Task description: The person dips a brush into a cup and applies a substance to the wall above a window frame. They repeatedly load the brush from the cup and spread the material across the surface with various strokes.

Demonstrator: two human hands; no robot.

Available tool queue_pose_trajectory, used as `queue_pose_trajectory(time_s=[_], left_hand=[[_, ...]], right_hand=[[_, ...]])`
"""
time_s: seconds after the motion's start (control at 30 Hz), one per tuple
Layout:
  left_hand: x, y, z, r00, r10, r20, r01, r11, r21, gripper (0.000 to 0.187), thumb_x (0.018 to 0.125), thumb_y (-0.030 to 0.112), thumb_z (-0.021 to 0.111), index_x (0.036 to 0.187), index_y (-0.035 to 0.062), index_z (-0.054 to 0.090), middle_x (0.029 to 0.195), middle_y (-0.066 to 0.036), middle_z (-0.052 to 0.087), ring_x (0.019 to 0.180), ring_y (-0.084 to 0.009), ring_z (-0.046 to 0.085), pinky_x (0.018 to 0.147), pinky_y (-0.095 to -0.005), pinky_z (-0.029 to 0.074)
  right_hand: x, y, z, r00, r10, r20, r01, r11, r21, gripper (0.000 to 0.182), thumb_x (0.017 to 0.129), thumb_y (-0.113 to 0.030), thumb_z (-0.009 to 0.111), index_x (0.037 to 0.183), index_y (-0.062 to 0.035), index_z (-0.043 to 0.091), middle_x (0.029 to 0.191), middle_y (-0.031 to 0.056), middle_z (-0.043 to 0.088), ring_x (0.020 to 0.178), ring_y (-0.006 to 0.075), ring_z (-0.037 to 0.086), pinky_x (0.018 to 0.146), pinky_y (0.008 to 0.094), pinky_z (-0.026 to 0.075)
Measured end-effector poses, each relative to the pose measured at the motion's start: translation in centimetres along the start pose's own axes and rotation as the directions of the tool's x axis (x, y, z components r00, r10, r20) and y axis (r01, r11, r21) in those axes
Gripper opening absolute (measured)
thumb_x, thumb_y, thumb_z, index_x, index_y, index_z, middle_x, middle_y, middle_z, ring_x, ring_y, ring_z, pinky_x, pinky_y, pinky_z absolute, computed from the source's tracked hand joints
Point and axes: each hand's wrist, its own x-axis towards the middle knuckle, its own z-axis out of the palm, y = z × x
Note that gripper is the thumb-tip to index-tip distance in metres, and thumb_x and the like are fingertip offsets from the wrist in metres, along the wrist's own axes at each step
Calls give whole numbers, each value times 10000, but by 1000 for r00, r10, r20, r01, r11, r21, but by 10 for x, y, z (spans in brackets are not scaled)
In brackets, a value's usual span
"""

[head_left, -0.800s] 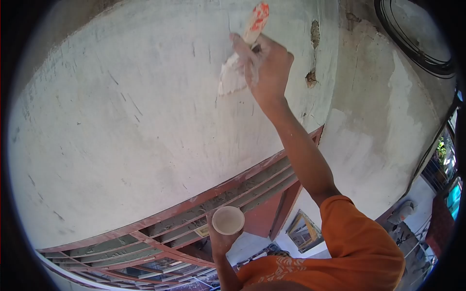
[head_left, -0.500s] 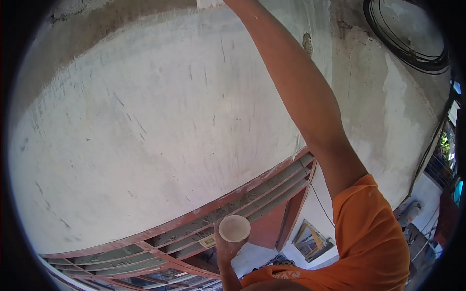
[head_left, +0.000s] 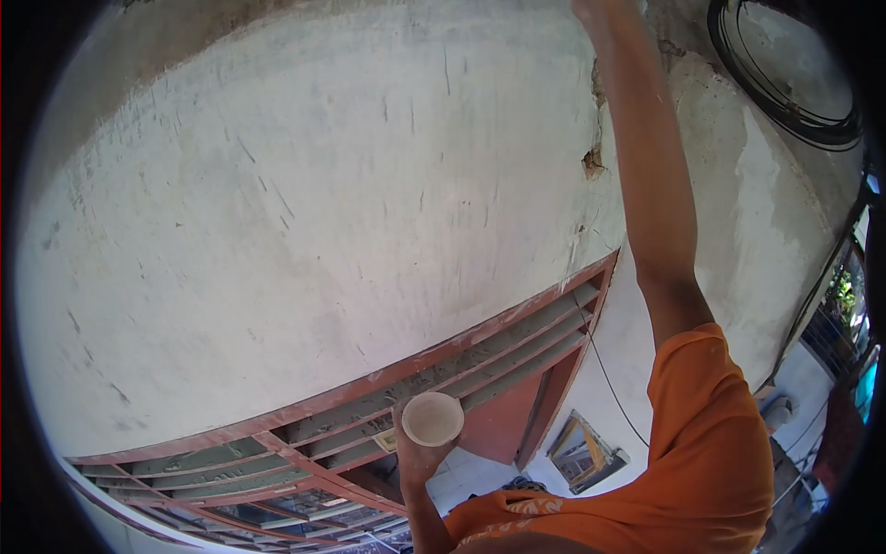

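My left hand (head_left: pixel 423 459) is wrapped round a pale round cup (head_left: pixel 433 419) and holds it low, in front of the red window frame. The inside of the cup looks whitish, and its depth is hard to judge. High up, my right hand (head_left: pixel 600 9) is near the top of the whitish wall (head_left: pixel 351 231), cut off by the picture's edge. Its fingers, and anything they hold, are out of sight. A broken patch (head_left: pixel 592 164) in the wall surface lies just left of my right forearm.
Red-framed louvres (head_left: pixel 443 369) run below the wall, beside a red door panel (head_left: pixel 506 420). A coil of black cable (head_left: pixel 784 120) hangs at upper right. One thin cable (head_left: pixel 609 369) dangles by the door. A framed piece (head_left: pixel 583 452) stands lower right.
My right arm has swung rightward along the wall, uncovering the broken patch. The white edge beside that hand is no longer visible. The cup has shifted slightly left and up in view.
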Motion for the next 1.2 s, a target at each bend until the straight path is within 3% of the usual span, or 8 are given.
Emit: queue_pose_trajectory(time_s=[0.07, 0.13, 0.2, 0.33, 0.43, 0.8, 1.03, 1.2], left_hand=[[-1, 1, -3, 1000, -30, -1, 30, 999, -35, 886, 614, 117, 947, 1288, 41, 378, 1173, -127, 590, 1076, -246, 615, 926, -373, 509], [-3, -5, -6, 998, -61, 13, 62, 996, -69, 879, 619, 96, 940, 1291, 38, 377, 1174, -127, 593, 1078, -242, 617, 930, -370, 510], [-3, -20, -6, 1000, -22, 5, 22, 1000, 19, 875, 620, 94, 940, 1290, 37, 379, 1174, -127, 595, 1079, -243, 617, 930, -370, 511], [2, -30, 4, 999, -47, -1, 47, 999, -9, 858, 624, 88, 928, 1292, 34, 392, 1182, -127, 586, 1091, -254, 607, 958, -382, 493], [8, -24, 17, 992, -124, 25, 124, 992, -12, 843, 628, 110, 931, 1280, 28, 402, 1189, -129, 587, 1099, -267, 602, 977, -393, 477], [23, -69, 70, 993, -118, 23, 120, 985, -122, 903, 633, 93, 928, 1333, 18, 362, 1272, -150, 557, 1155, -261, 583, 998, -401, 473], [39, -85, 95, 978, -200, -56, 195, 977, -83, 905, 642, 114, 933, 1327, 10, 350, 1267, -170, 549, 1154, -251, 579, 992, -396, 475], [44, -80, 104, 967, -256, -3, 253, 955, -157, 894, 659, 115, 927, 1319, 16, 331, 1255, -164, 565, 1141, -248, 594, 990, -402, 482]], right_hand=[[-45, -38, -19, 936, 351, -34, -350, 911, -217, 280, 794, -174, 805, 940, -21, 621, 766, 20, 630, 589, 167, 587, 558, 329, 505], [-102, -49, -47, 952, 255, 170, -186, 922, -341, 188, 902, -147, 722, 927, 37, 687, 780, 91, 698, 672, 127, 705, 558, 242, 565], [-152, -72, -53, 791, 565, 234, -489, 814, -314, 146, 892, -115, 733, 949, 15, 702, 857, 105, 711, 742, 148, 718, 600, 271, 595], [-236, -63, -84, 628, 421, 655, -253, 906, -340, 179, 868, -40, 762, 1009, 48, 694, 1019, 115, 703, 801, 155, 722, 709, 240, 617], [-282, -43, -94, 502, 534, 680, -432, 837, -338, 295, 827, -42, 804, 1078, 50, 679, 1021, 106, 704, 808, 152, 721, 709, 237, 613], [-393, -102, -123, 668, 610, 427, -477, 790, -384, 289, 813, -88, 841, 988, -14, 623, 753, 129, 720, 646, 178, 731, 542, 253, 559], [-480, -109, -133, 492, 871, 10, -868, 491, -71, 231, 918, -179, 745, 969, 16, 630, 773, 130, 697, 681, 135, 690, 589, 260, 532], [-459, -111, -131, 419, 898, 131, -866, 439, -238, 171, 927, -107, 696, 1016, 35, 660, 835, 142, 720, 744, 158, 718, 635, 268, 554]])
